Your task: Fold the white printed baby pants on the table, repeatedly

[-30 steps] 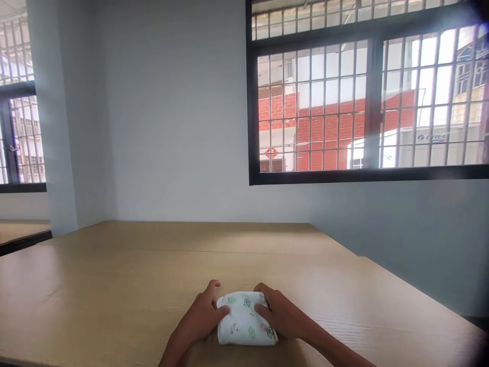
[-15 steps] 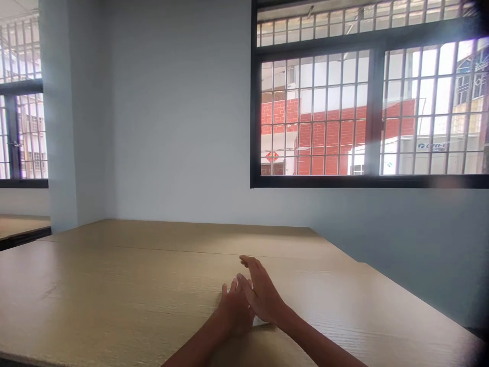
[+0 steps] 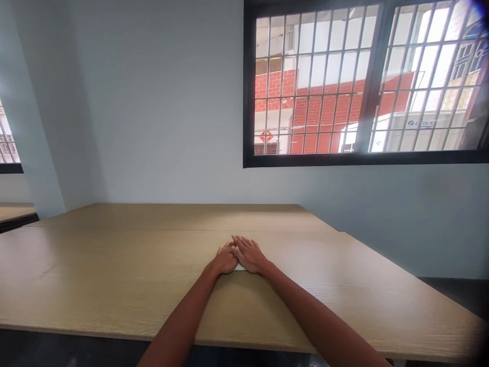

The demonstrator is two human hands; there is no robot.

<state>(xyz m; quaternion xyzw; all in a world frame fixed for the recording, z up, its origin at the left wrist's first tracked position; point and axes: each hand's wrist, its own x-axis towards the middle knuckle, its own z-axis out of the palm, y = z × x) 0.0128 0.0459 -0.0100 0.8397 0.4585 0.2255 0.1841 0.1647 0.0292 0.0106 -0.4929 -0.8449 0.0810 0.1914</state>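
My left hand (image 3: 224,259) and my right hand (image 3: 249,254) lie side by side, fingers stretched forward, over a flat white piece (image 3: 240,267) on the wooden table (image 3: 133,285). Only a small part of the white piece shows between the palms and at its near edge, so I cannot tell whether it is paper or cloth. The right fingers reach over the tips of the left ones. Both palms face down and press flat on it.
A seam (image 3: 183,230) crosses the table behind my hands. The table's near edge (image 3: 114,334) runs below my forearms. Beyond the far edge stands a pale wall (image 3: 164,102) with a barred window (image 3: 313,81) at the right.
Both hands have moved forward, away from me, and the right hand has come down flat beside the left. The view has tilted downward, showing the table's near edge.
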